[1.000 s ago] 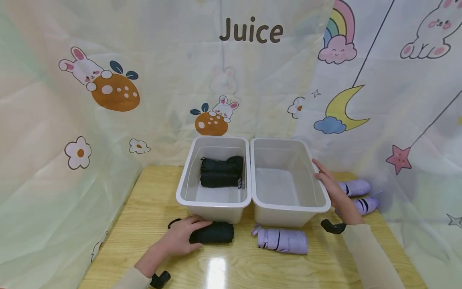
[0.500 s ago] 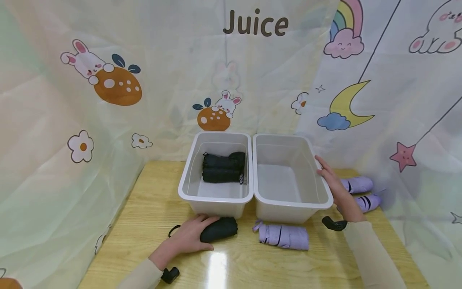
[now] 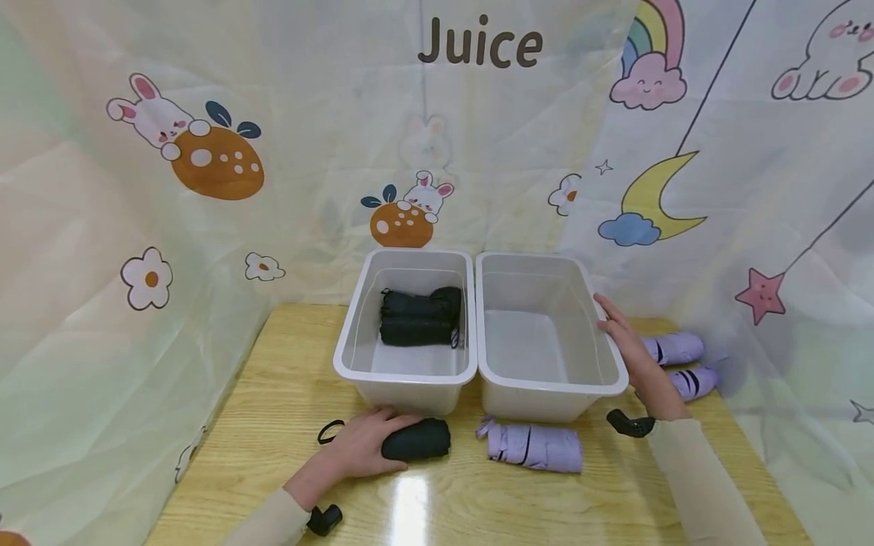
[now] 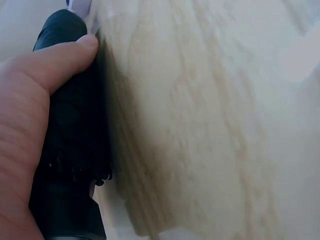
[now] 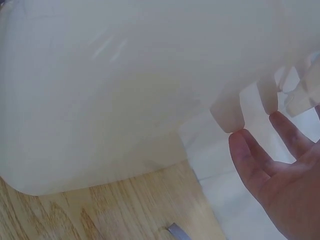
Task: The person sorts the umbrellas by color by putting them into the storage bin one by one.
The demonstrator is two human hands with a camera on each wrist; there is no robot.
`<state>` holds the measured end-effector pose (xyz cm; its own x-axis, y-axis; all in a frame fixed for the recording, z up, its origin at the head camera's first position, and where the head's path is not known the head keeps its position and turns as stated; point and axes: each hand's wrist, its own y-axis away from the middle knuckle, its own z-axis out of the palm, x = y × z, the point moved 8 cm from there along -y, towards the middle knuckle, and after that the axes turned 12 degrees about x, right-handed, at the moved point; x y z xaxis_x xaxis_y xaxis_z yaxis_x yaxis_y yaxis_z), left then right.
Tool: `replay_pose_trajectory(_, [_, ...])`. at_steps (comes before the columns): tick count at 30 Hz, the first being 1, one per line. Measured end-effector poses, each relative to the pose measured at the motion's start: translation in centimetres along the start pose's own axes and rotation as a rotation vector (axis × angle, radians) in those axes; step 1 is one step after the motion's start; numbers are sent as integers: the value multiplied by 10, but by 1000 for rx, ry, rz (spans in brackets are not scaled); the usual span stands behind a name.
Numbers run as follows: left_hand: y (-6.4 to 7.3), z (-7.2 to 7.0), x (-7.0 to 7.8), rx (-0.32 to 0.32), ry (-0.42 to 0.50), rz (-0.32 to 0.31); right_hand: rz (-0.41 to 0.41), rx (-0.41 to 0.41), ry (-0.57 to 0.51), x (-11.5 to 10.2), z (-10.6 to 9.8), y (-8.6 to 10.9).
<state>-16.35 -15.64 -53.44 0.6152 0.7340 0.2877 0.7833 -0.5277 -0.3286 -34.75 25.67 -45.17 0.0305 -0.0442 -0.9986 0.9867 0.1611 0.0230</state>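
In the head view, my left hand [image 3: 360,446] grips a folded black umbrella [image 3: 419,440] on the table in front of the left bin. Its wrist loop [image 3: 331,432] sticks out to the left. The left wrist view shows my thumb [image 4: 75,52] along the near side of the black umbrella [image 4: 75,125]; the other fingers are mostly hidden there. My right hand [image 3: 630,350] touches the right outer side of the right bin [image 3: 539,388], its fingers fairly straight. In the right wrist view, fingertips [image 5: 239,137] meet the bin wall [image 5: 110,100].
Two black folded umbrellas [image 3: 416,331] lie in the left bin [image 3: 406,377]. A lilac folded umbrella [image 3: 536,447] lies before the right bin, which holds nothing visible. Two more lilac umbrellas [image 3: 683,349] lie beyond my right hand. Printed cloth [image 3: 307,152] encloses the wooden table [image 3: 287,379].
My left hand has shifted right along the black umbrella, which also moved slightly right; its tilt at half a second ago has lessened. The right hand stays at the bin.
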Motion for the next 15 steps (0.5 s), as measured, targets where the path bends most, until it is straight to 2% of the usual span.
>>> replay_pose_trajectory(4, [2, -5, 9, -50, 5, 41, 33, 24, 9, 1, -2, -2])
replay_pose_trajectory(7, [1, -18, 18, -55, 2, 54, 22, 18, 0, -1, -2, -4])
replay_pose_trajectory(10, [-2, -39, 28, -25, 29, 66, 2, 8, -10, -2, -1, -3])
replay_pose_trajectory(15, [-8, -84, 49, 67, 53, 154, -2, -5, -13, -2, -1, 0])
